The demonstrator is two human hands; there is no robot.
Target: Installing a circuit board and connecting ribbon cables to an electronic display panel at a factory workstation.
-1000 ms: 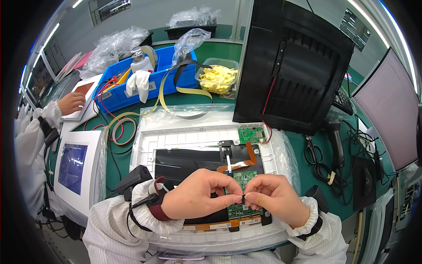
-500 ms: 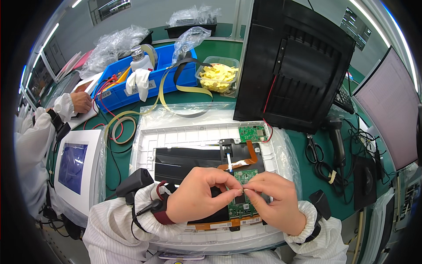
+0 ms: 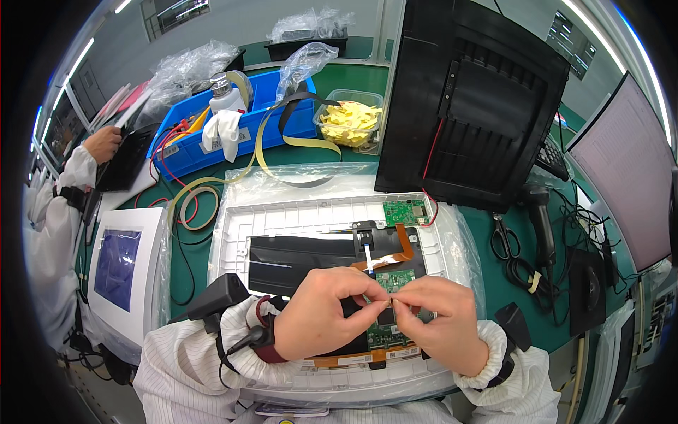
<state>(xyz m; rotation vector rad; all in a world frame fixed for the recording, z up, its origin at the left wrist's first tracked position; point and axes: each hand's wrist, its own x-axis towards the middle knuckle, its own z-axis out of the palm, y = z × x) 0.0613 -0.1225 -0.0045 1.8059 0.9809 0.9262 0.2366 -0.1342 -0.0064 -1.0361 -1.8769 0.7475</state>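
Observation:
My left hand (image 3: 328, 314) and my right hand (image 3: 445, 321) meet fingertip to fingertip, each in a pinch; whatever lies between them is too small to make out. Below the fingers is a green circuit board (image 3: 397, 280), partly covered by both hands. It sits in an open white display housing (image 3: 233, 233) with a black back plate (image 3: 300, 254). An orange flat cable (image 3: 406, 247) and a white flat cable (image 3: 368, 256) run above the board. A smaller green board (image 3: 404, 213) is fixed near the housing's far edge.
A black panel (image 3: 487, 106) stands behind, joined by red wire. Scissors (image 3: 504, 240), a scanner (image 3: 541, 226) and cables lie right. A blue bin (image 3: 187, 162) and a tub of yellow pieces (image 3: 349, 120) are at the back. A white-framed screen (image 3: 134, 279) and a co-worker's hand (image 3: 103, 143) are left.
My hands stay pinched together over the board, with only slight finger movement. At far left, the co-worker's hand has moved farther back and left, and a dark flat panel now shows beside it.

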